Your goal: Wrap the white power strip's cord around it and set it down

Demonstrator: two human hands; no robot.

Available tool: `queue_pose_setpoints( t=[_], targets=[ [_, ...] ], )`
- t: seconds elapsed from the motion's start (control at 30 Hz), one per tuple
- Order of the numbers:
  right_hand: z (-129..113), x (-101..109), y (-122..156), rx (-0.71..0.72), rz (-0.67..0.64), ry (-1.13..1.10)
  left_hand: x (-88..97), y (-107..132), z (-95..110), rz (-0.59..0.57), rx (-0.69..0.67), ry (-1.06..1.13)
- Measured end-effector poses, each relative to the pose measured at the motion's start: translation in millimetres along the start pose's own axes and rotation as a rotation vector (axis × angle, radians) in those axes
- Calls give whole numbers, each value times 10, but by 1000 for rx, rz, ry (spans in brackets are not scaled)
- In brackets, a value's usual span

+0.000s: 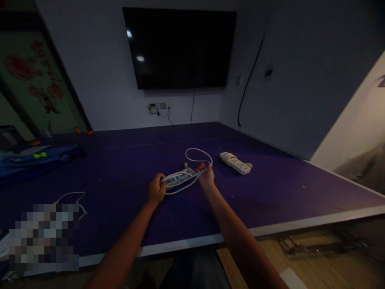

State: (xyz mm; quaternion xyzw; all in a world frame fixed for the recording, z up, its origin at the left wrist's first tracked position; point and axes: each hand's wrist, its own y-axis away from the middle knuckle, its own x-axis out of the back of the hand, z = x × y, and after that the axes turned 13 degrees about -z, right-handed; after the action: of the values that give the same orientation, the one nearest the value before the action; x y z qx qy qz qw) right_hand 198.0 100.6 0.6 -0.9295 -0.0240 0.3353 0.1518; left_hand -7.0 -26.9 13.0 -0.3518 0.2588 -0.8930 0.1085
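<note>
A power strip (177,178) with pale blue sockets lies between my hands, just above or on the purple tabletop (126,168); I cannot tell which. Loops of its white cord (181,190) run lengthwise around it. My left hand (157,189) is closed on the strip's left end and the cord loops there. At the other end my right hand (207,176) grips the cord, fingers curled with the palm partly turned up. A loose loop arches up beyond the right hand. What looks like the plug (185,165) shows behind the strip.
To the right lies a second white power strip (240,165), its cord wrapped around it. Blue cloth (39,158) is heaped at the left. A thin white cable (72,193) leads to a blurred-out area at the lower left. A television (183,48) hangs on the wall.
</note>
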Motion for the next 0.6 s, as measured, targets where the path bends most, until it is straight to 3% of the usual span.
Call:
queue_pose_setpoints(
  t=[0.13, 0.3, 0.43, 0.6],
  targets=[
    [-12, 25, -19, 0, 29, 28, -19, -22, -2, 4, 46, 125],
    [-59, -17, 25, -3, 161, 131, -23, -74, -32, 63, 102, 200],
    [-96, 17, 31, 32, 215, 244, 9, -91, -48, 35, 94, 38],
    [-96, 204, -31, 122, 267, 578, 52, -81, -16, -111, -88, -173]
  ],
)
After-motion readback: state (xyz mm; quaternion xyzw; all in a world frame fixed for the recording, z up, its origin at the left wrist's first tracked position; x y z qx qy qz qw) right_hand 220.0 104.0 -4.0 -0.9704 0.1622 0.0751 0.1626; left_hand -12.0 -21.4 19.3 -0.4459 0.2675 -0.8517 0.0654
